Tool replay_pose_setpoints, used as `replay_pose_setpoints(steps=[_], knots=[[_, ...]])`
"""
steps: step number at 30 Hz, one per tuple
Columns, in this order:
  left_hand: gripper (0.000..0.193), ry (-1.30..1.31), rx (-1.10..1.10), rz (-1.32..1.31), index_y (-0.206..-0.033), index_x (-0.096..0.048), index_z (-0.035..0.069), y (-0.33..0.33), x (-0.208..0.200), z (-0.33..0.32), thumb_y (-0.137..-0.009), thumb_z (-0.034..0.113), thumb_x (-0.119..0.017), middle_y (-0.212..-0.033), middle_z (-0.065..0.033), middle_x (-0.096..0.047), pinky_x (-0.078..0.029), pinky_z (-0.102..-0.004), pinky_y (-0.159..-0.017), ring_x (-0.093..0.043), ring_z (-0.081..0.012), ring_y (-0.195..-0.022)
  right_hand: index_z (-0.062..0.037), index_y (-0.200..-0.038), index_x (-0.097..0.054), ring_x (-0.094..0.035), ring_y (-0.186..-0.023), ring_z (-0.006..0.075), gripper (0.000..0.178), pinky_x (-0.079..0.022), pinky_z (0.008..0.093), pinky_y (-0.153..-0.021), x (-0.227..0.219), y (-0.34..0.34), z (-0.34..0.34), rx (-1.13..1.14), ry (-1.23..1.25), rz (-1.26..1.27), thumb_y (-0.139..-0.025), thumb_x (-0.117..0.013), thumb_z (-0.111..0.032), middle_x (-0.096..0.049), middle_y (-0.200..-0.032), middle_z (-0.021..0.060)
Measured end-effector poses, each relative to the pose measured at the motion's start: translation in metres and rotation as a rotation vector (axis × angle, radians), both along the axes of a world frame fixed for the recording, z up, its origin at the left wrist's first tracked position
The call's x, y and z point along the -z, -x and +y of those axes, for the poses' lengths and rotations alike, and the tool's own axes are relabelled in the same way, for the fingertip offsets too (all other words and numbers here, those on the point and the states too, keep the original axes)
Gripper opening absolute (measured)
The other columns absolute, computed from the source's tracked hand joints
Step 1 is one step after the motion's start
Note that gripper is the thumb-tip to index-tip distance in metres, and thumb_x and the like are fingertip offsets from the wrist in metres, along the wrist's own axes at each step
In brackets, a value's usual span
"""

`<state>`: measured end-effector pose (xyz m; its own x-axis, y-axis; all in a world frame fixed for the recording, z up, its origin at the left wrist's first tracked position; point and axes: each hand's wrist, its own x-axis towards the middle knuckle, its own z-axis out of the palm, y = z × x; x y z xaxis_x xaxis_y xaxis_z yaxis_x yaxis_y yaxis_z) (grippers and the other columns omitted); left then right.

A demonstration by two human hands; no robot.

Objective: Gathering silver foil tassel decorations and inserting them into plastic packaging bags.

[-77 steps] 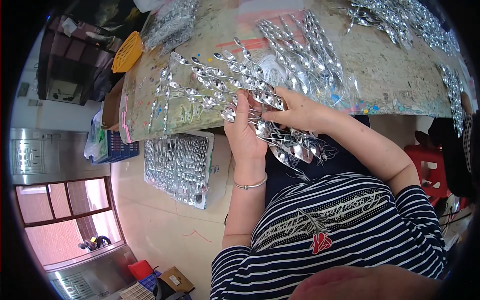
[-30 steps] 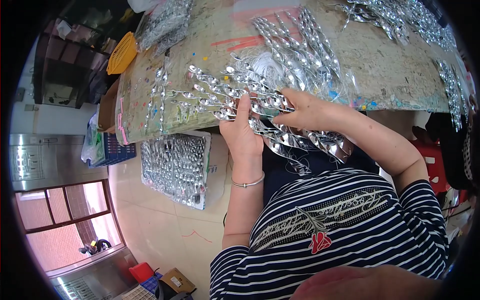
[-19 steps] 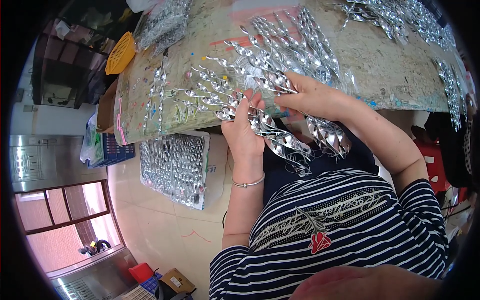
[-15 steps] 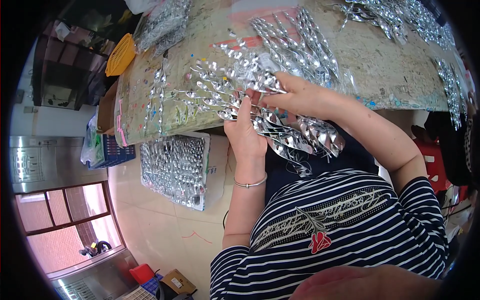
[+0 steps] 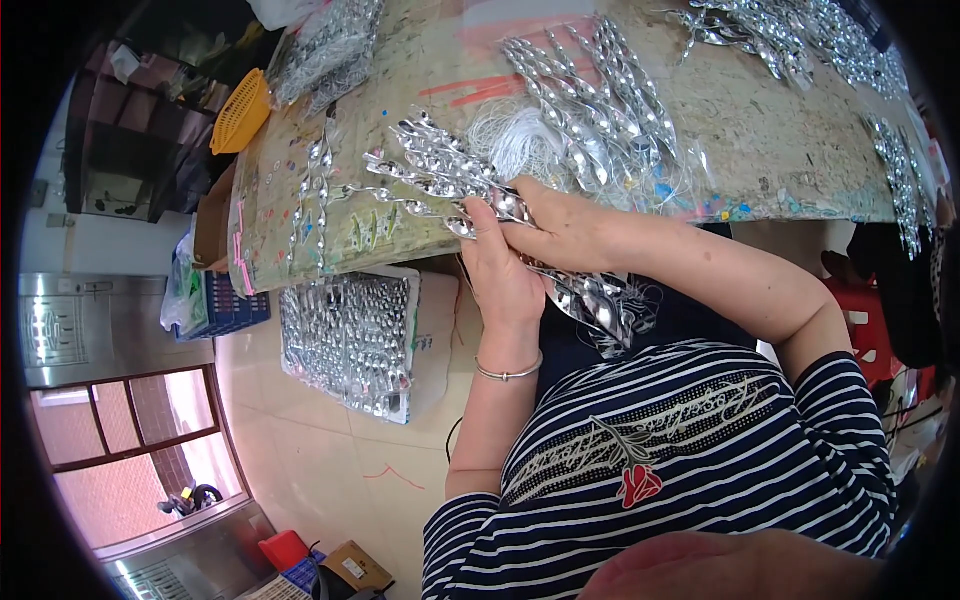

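Note:
A bundle of shiny silver twisted strips [image 5: 445,165] lies across both hands at the table's near edge. My left hand [image 5: 503,270] is closed round it from below, with the thumb on top. Pressed against the same bundle, my right hand [image 5: 562,225] wraps over it, and its fingertips are partly hidden. The lower ends of the strips [image 5: 598,305] hang out below my hands, over my lap. Just beyond the right hand, a coil of thin white string [image 5: 518,138] rests on the table, touching more silver twisted strips [image 5: 585,100] laid out there.
Clear plastic packs of silver pieces [image 5: 330,55] and a yellow basket [image 5: 240,112] are at the table's far left. More silver strips [image 5: 765,40] lie at the far right. Below the table's left edge stands a board covered in silver strips [image 5: 345,340], beside a blue crate [image 5: 235,300].
The strips the right hand held apart have come down onto the left hand's, forming one tighter bundle. Both hands have drawn together, and the white string coil is now uncovered.

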<state>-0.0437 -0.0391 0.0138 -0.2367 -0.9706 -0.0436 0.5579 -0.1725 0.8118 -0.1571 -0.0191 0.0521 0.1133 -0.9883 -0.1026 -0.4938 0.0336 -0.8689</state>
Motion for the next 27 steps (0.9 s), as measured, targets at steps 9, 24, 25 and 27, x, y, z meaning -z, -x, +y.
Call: replay_pose_setpoints(steps=[9, 24, 25, 27], knots=[[0.043, -0.049, 0.155, 0.064, -0.131, -0.044, 0.002, -0.012, -0.006, 0.004, -0.103, 0.034, -0.040, -0.107, -0.0046, -0.056, -0.050, -0.0274, -0.073, -0.056, -0.0111, -0.088, 0.0107, -0.129, -0.029, -0.065, -0.071, 0.0270, 0.068, -0.052, 0.0357, -0.063, -0.009, -0.004, 0.008, -0.033, -0.127, -0.203, -0.082, -0.055, -0.030, -0.063, -0.091, 0.0237], [0.048, 0.031, 0.315, -0.024, -0.141, -0.036, 0.004, -0.038, -0.014, -0.013, -0.098, 0.017, -0.053, -0.138, -0.0089, -0.047, -0.037, -0.0385, -0.106, -0.047, -0.0209, -0.125, 0.0049, -0.133, -0.030, -0.059, -0.067, 0.0187, 0.082, -0.048, 0.0306, -0.058, -0.021, 0.022, 0.004, -0.096, -0.247, -0.241, -0.071, -0.072, -0.026, -0.063, -0.088, 0.0144], [0.050, 0.011, 0.312, 0.086, -0.141, -0.036, 0.004, -0.042, -0.012, -0.017, -0.097, 0.019, -0.055, -0.138, -0.0100, -0.047, -0.039, -0.0403, -0.105, -0.047, -0.0221, -0.125, 0.0040, -0.119, -0.048, -0.062, -0.077, 0.0196, 0.063, -0.050, 0.0315, -0.065, -0.025, 0.026, 0.008, -0.135, -0.250, -0.177, -0.071, -0.074, -0.027, -0.063, -0.094, 0.0140], [0.052, 0.023, 0.307, 0.139, -0.138, -0.038, 0.004, -0.041, -0.009, -0.019, -0.095, 0.023, -0.059, -0.136, -0.0134, -0.048, -0.043, -0.0436, -0.102, -0.048, -0.0262, -0.124, 0.0028, -0.115, -0.050, -0.063, -0.077, 0.0210, 0.060, -0.050, 0.0327, -0.068, -0.021, 0.027, 0.012, -0.207, -0.204, -0.199, -0.071, -0.074, -0.029, -0.064, -0.093, 0.0138]])
